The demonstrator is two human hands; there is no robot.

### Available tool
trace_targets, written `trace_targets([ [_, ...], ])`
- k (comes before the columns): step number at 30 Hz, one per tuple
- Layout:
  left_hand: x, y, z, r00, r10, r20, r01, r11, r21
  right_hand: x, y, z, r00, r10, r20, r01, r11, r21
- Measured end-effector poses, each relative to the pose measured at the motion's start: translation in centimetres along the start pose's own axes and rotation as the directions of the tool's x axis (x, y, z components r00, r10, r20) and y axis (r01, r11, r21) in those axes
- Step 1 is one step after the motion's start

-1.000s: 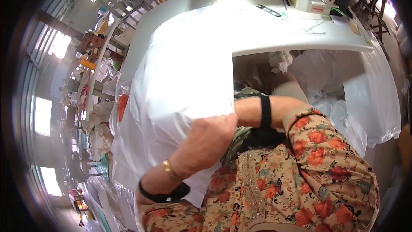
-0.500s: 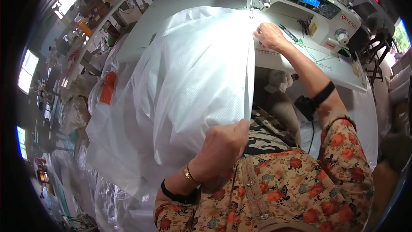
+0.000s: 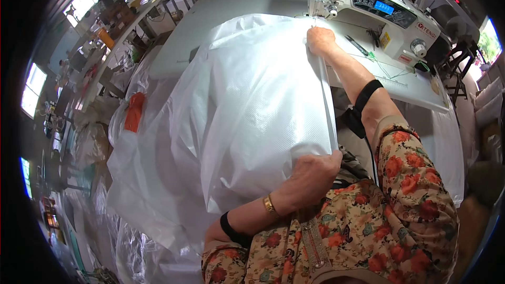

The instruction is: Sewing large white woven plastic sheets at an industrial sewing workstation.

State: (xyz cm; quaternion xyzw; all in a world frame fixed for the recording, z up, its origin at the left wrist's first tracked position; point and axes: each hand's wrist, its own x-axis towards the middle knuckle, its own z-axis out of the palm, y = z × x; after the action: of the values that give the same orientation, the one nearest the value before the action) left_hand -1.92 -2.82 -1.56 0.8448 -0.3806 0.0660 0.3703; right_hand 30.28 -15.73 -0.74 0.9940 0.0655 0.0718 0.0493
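My left grip [image 3: 314,176] is closed, pinching the lower corner of the white sheet [image 3: 247,115] just in front of my body. My right grip [image 3: 321,41] has its fingers curled down and pressed together on the sheet's upper right edge, just beside the needle area of the sewing machine [image 3: 386,10]. Between the two, the edge runs nearly straight, in a narrow folded band. The sheet looks like thin woven plastic, with a fine ribbed grain and a soft sheen, brightest under the machine's lamp. It lies over the smooth pale worktop [image 3: 252,5], rumpled near its top, and falls to my left in long, loose, rounded folds. A flat orange piece [image 3: 134,112] shows at that side, and glossy, crinkled clear film [image 3: 131,252] lies below it.

The machine is a hard white casing with a round knob and a lit blue display. On the worktop, to the right of my right grip, rest slim dark snips [image 3: 356,46], with thin green thread [image 3: 373,56] straggling beside them. A gold watch [image 3: 269,205] circles my left wrist.
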Motion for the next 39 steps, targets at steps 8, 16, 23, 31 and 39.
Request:
trace_targets([
  [8,-1.8,-2.1,2.7,1.0,0.002,-0.004,-0.002,1.0,0.016,-7.7,-1.7,-1.0,0.998,-0.058,0.017,0.059,0.998,-0.025],
  [16,-1.6,-4.0,3.3,0.998,0.057,-0.016,-0.055,0.995,0.079,-10.0,-2.0,-2.2,0.997,-0.061,0.037,0.06,0.998,0.033],
  [23,0.7,-5.9,2.2,0.999,-0.025,-0.043,0.032,0.987,0.16,-6.1,-1.8,-2.2,0.989,-0.142,0.052,0.143,0.989,-0.029],
  [31,5.6,-7.9,1.7,0.996,-0.08,-0.049,0.09,0.96,0.264,-1.0,0.2,1.4,0.982,-0.003,-0.191,0.011,0.999,0.042],
  [39,4.8,-7.5,2.8,0.982,-0.148,-0.115,0.164,0.976,0.144,-4.7,-0.8,0.0,0.983,0.139,-0.122,-0.119,0.98,0.158],
])
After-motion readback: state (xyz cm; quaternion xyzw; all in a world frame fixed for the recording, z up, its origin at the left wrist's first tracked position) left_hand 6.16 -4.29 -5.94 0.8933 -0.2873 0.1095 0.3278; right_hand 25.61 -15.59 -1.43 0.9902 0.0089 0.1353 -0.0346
